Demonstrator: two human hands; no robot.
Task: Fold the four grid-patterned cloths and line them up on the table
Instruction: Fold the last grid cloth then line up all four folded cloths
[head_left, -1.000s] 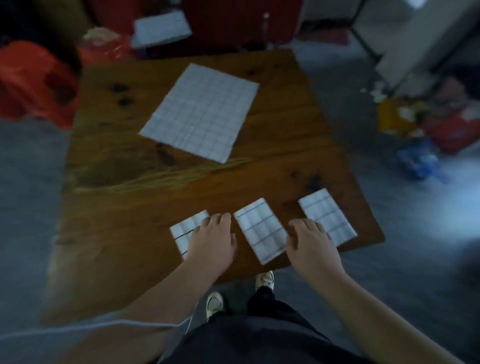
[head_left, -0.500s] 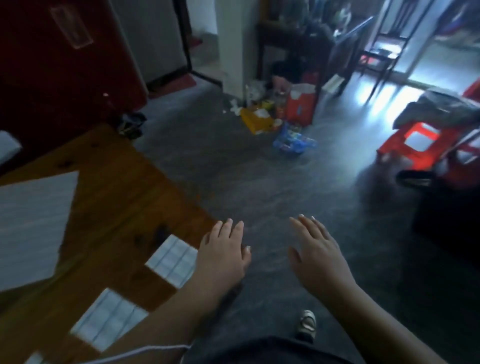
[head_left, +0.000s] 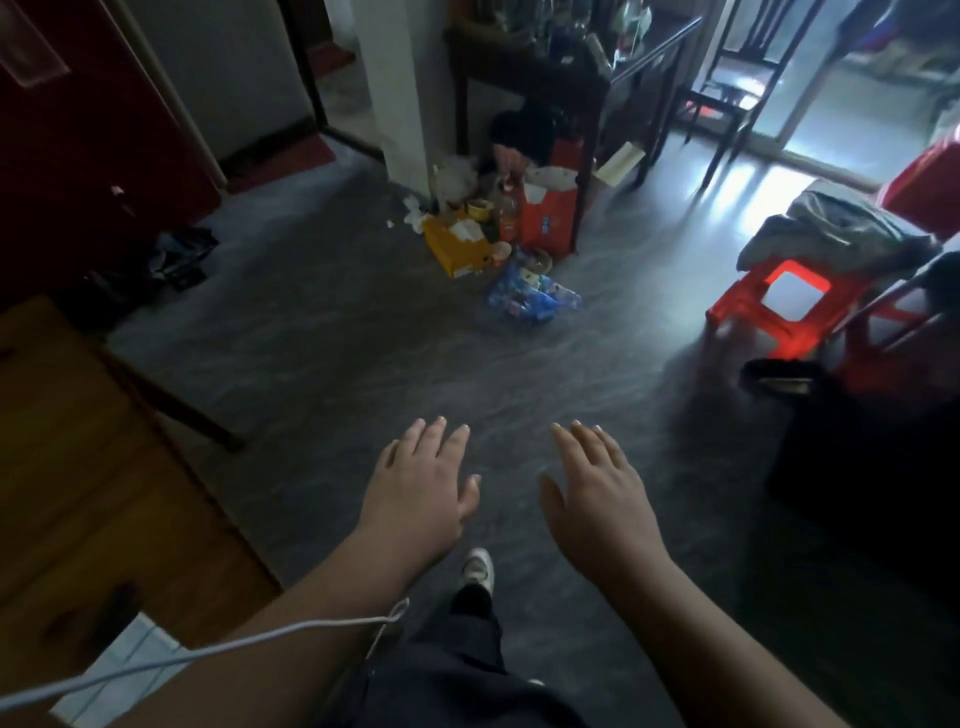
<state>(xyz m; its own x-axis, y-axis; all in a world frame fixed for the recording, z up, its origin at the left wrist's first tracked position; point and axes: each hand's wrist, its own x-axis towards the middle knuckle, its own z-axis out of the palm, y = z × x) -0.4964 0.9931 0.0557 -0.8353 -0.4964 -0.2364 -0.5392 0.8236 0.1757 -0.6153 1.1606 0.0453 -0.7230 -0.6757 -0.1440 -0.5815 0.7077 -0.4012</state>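
Both hands are empty rn. Left hand (head_left: 423, 483) and right hand (head_left: 597, 493) are out in front, palms down, fingers straight, a gap btw them, gripping nothing. They hang over the floor (head_left: 363, 338), not the table.

The table (head_left: 78, 467) sits at the left edge of view. The only cloth (head_left: 124, 644) I can see is a pale gridded bit on its near corner, bottom left. Looks folded flat tbh, but the left forearm and a white cord (head_left: 311, 626) cross in front of it, so not 100% sure.

Step-wise, imo this is a gap btw folds: nothing in hand, and the view is aimed at the room, not the work. Next move needs the hands back over the table. Then it's either grab whichever cloth isn't folded yet, or square up the row if all 4 are done.

Can't tell which tho. Most of the table is cut off and the other 3 cloths are out of frame. Room's dark and the far stuff is mush: a junk pile (head_left: 498, 234) by a pillar, a red stool (head_left: 789, 296) on the right w/ something grey heaped just behind it.
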